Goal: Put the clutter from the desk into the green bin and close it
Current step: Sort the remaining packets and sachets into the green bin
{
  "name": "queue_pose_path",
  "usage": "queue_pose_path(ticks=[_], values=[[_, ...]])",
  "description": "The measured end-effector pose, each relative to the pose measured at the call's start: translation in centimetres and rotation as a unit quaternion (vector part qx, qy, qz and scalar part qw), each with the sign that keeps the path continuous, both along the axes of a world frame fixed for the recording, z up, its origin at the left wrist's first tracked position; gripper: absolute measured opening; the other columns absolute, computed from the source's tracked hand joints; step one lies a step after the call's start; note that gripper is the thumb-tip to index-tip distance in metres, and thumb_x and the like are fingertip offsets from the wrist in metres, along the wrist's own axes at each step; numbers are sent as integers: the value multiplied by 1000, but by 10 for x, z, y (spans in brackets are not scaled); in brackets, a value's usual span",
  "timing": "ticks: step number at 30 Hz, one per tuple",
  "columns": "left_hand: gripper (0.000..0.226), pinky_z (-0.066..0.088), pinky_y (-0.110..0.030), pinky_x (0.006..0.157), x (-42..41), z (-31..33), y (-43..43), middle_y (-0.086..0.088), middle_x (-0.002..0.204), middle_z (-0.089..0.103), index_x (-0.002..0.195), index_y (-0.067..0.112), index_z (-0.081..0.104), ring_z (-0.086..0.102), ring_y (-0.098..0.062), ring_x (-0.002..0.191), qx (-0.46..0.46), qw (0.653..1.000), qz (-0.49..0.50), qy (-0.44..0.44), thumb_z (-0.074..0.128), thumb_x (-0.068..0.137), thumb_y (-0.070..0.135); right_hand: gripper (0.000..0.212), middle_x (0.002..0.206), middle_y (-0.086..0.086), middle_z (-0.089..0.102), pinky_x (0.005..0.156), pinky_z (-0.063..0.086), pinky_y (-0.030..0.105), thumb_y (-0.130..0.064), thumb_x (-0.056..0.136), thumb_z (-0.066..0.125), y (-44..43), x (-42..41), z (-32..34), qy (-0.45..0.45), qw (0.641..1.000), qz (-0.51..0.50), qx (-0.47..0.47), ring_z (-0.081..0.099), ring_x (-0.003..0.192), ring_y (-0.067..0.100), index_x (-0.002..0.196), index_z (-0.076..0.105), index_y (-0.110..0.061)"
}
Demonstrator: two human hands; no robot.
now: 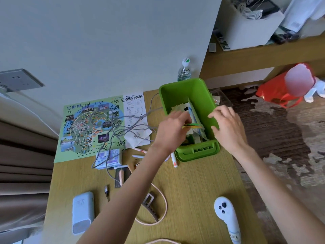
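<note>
- Standing open at the far right part of the wooden desk point(193, 182), the green bin point(186, 92) holds papers and packets, with a folded white leaflet propped upright inside.
- The left hand point(173, 125) reaches over the bin's left wall, its fingers pressed together on a thin yellow and green item point(190, 126) just above the contents.
- The right hand point(226, 124) rests on the bin's right wall, fingers curled over the rim in a loose hold.
- Behind the bin stands a clear water bottle point(183, 73) with a heart drawn in black on its label; the cap print is too small to read.
- Left of the bin lies a green illustrated map point(84, 127), scrawled over with black handwritten numbers and characters, "1716" among them.
- A grey cable point(123, 124) loops across the map toward the bin.
- Near the bin's front left corner lie pens point(175, 160) and a tissue packet point(110, 158).
- Nearer the camera than the bin sit a white power bank point(82, 212), a brown hair claw point(151, 206) and a white handheld controller point(226, 219) tagged "4013".
</note>
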State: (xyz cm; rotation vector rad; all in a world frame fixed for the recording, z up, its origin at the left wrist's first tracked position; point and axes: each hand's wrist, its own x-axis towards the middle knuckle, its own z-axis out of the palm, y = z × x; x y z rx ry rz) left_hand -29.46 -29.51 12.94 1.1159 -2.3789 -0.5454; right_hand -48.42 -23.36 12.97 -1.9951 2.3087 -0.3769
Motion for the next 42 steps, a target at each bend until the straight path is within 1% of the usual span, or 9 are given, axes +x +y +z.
queue_pose_path(ticks=[5, 11, 16, 18, 25, 30, 34, 38, 42], values=[[26, 49, -35, 79, -22, -20, 1, -2, 101, 64, 105, 17, 61, 61, -26, 94, 31, 983, -77, -161, 57, 82, 6, 51, 132, 9, 48, 100, 49, 37, 6, 75, 72, 14, -1, -16, -20, 999, -31, 10, 45, 126, 26, 123, 59, -6], [23, 35, -28, 56, -22, -19, 1, 0, 96, 68, 109, 17, 58, 62, -27, 78, 46, 997, -44, -50, 62, 87, 16, 44, 132, 8, 47, 81, 53, 27, 7, 74, 73, 14, -5, -20, -44, 998, -33, 0, 45, 126, 25, 114, 64, -9], [41, 33, -27, 43, -16, -24, 7, -2, 85, 66, 123, 21, 43, 58, -25, 61, 4, 977, -71, -199, 52, 86, 4, 40, 131, 8, 48, 76, 55, 27, 8, 74, 72, 15, -5, -20, -53, 998, -25, -1, 47, 124, 26, 110, 65, -9], [44, 42, -30, 46, -18, -25, 8, -2, 87, 67, 124, 21, 44, 61, -25, 64, -1, 975, -75, -208, 52, 85, 2, 39, 132, 8, 47, 74, 57, 28, 7, 75, 71, 15, -5, -20, -56, 998, -28, -1, 46, 125, 25, 110, 65, -9], [19, 47, -30, 60, -16, -29, 3, 2, 97, 66, 110, 20, 61, 63, -23, 85, -6, 977, -99, -187, 52, 93, 19, 36, 134, 9, 48, 74, 46, 19, 8, 79, 67, 16, -4, -16, -51, 998, -29, -2, 46, 127, 25, 112, 64, -8], [13, 54, -31, 66, 18, -18, -10, 6, 98, 65, 104, 20, 64, 64, -13, 85, -6, 999, -25, -34, 59, 93, 26, 41, 133, 9, 50, 101, 47, 36, 6, 78, 69, 16, 11, -5, -27, 999, -23, -13, 50, 123, 24, 117, 62, -7], [6, 52, -25, 63, 65, -22, -20, 13, 89, 67, 96, 23, 65, 62, -4, 78, 40, 991, 115, 47, 60, 92, 23, 36, 130, 5, 52, 88, 50, 26, 3, 80, 68, 11, 49, 2, -73, 996, 31, -50, 57, 105, 18, 114, 64, -9], [9, 50, -28, 63, 118, -48, -24, 8, 92, 68, 99, 21, 64, 64, -11, 82, 92, 973, 212, -10, 60, 91, 22, 33, 123, 4, 56, 81, 50, 20, 4, 80, 67, 0, 105, -2, -125, 984, 110, -68, 60, 91, 14, 111, 65, -9], [19, 52, -33, 69, 150, -76, -24, 1, 106, 67, 107, 18, 63, 64, -20, 95, 118, 960, 235, -98, 63, 88, 16, 32, 117, 5, 58, 78, 55, 26, 8, 78, 68, -11, 156, -24, -148, 970, 189, -35, 60, 95, 18, 107, 64, -6]])
